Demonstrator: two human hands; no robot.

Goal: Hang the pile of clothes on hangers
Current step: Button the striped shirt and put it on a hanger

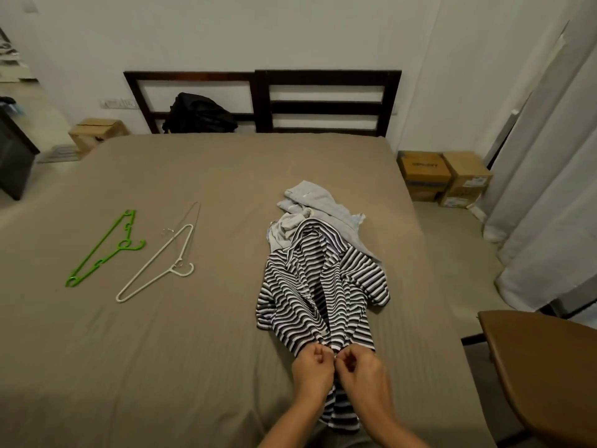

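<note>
Pinching one crumpled striped shirt's [310, 292] near edge, left hand [312, 370] and right hand [362, 371] are meeting; grey clothes [323, 202] are lying beyond, three hangers leftward: green hanger [106, 247], white hanger [155, 266], wire hanger [188, 220].

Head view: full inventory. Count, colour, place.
striped shirt: 1, black-and-white, bed, right of centre
pale clothes: count unclear, light grey, behind the striped shirt
green hanger: 1, green, bed, left
white hanger: 1, white, right of green hanger
wire hanger: 1, silvery, by white hanger's far end
bed sheet: 1, taupe
headboard: 1, dark wood, at wall
backpack: 1, black, against headboard
cardboard boxes: 3, brown, two right of bed, one left
curtains: white, far right
wooden surface: 1, brown, near right
hands: left hand and right hand, both pinching striped shirt's near end
</note>
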